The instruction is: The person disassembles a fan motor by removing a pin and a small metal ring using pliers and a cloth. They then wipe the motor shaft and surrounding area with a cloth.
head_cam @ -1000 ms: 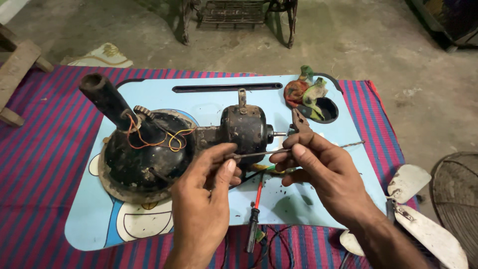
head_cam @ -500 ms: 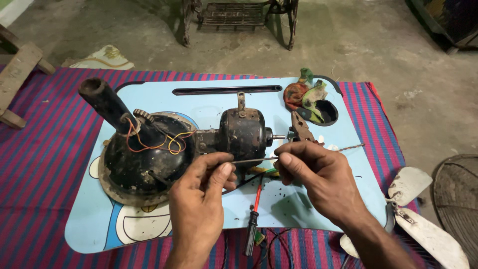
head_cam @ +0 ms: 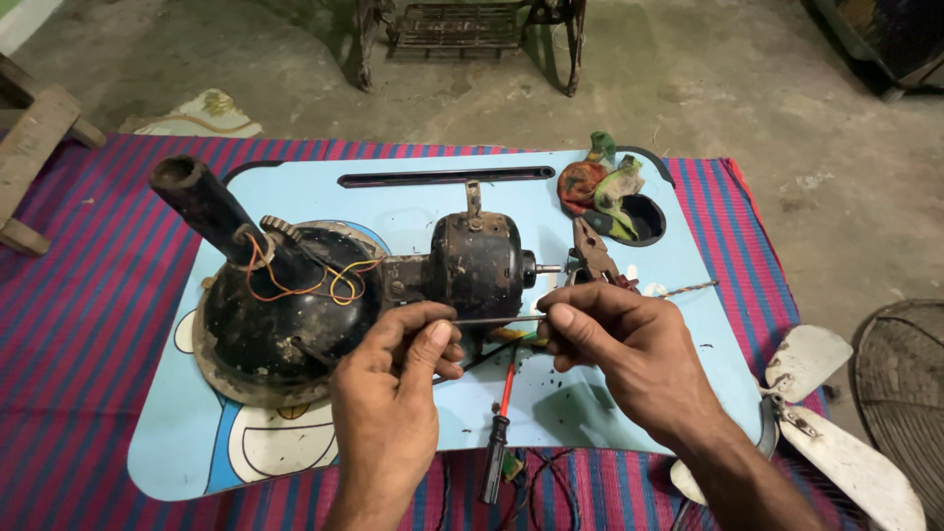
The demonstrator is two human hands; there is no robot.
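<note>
A dirty black fan motor (head_cam: 479, 264) lies on its side on a light blue tray table (head_cam: 678, 324), joined to a round black base (head_cam: 270, 320) with a black stem (head_cam: 206, 211) and loose orange and yellow wires (head_cam: 334, 280). My left hand (head_cam: 388, 413) and my right hand (head_cam: 634, 359) pinch the two ends of a thin metal rod (head_cam: 497, 320), held level just in front of the motor.
Pliers (head_cam: 593, 251) lie right of the motor shaft, a red-handled screwdriver (head_cam: 497, 438) below my hands, a crumpled cloth (head_cam: 595, 187) at the tray's cup hole. A striped mat (head_cam: 88, 324) covers the floor. White fan blades (head_cam: 826, 433) and a wire guard (head_cam: 905, 383) sit at right.
Both hands have shifted a little toward me with the rod, which is now held level between them. The motor has not moved.
</note>
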